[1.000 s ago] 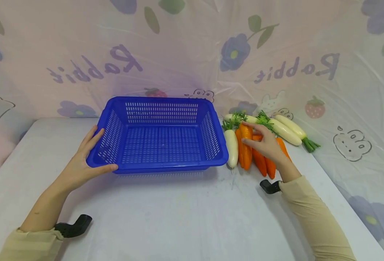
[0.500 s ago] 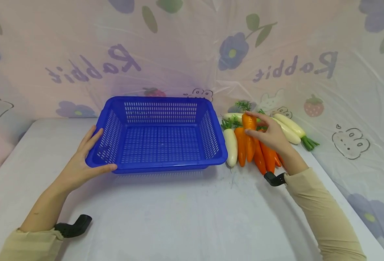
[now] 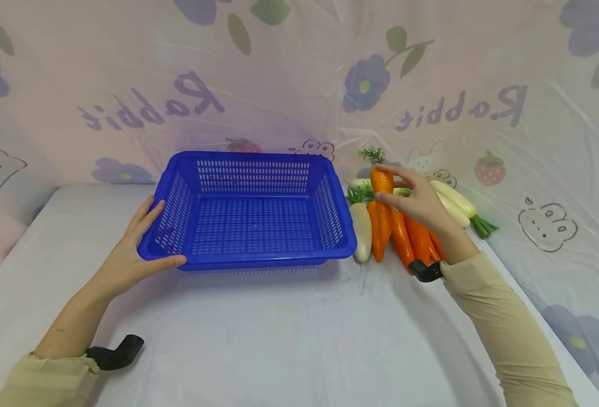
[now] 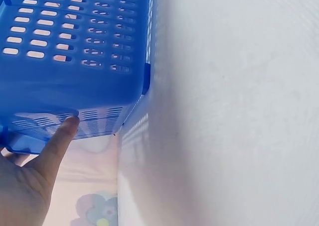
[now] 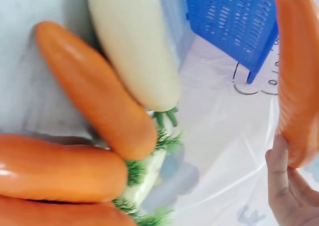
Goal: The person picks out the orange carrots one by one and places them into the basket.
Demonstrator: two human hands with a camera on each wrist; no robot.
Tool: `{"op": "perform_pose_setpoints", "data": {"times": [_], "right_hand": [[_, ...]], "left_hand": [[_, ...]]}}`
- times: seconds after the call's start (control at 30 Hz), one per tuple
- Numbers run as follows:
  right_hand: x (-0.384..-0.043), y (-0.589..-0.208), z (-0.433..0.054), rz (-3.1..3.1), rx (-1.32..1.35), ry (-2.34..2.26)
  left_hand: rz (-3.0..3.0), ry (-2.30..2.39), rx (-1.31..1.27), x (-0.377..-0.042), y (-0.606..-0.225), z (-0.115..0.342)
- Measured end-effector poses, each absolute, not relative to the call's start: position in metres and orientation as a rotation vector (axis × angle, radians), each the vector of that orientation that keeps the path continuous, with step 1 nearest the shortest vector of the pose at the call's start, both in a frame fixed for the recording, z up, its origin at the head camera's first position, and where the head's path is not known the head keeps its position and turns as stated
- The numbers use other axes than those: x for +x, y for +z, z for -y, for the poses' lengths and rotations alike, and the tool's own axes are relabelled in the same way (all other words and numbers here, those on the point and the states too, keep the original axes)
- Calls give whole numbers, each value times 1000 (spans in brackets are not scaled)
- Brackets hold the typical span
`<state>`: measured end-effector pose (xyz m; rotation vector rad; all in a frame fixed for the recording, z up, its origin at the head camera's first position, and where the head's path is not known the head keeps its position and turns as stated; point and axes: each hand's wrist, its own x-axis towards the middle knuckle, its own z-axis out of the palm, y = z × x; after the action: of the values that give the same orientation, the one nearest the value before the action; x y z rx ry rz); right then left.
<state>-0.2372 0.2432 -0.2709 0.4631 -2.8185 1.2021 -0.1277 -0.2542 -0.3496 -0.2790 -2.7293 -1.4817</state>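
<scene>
In the head view, my left hand (image 3: 131,249) rests on the near left corner of a blue plastic basket (image 3: 258,261), its fingers spread and straight along the rim. A straight digit of it touches the basket wall in the left wrist view. My right hand (image 3: 418,198) pinches an orange carrot (image 3: 382,182) near its leafy top. Raised off the table in the right wrist view, that carrot (image 5: 299,71) points its tip away from the fingers. Below lie several carrots (image 3: 403,240) and a white radish (image 3: 362,229), beside the basket's right side.
More white radishes (image 3: 454,198) with green tops lie behind and right of the carrots, partly hidden by my right hand. The white table (image 3: 279,339) meets a printed curtain (image 3: 289,73) at the back. The basket's mesh floor shows bare.
My right hand has lifted one carrot from the pile, first slightly right and then up and back left. The left hand and the basket have stayed in place.
</scene>
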Motion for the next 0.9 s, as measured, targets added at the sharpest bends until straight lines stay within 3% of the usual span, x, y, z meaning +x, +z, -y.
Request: {"op": "perform_pose_setpoints", "data": {"times": [0.9], "right_hand": [[-256, -239, -192, 2863, 634, 1167]], "left_hand": [[2749, -1479, -221, -123, -345, 248]]}}
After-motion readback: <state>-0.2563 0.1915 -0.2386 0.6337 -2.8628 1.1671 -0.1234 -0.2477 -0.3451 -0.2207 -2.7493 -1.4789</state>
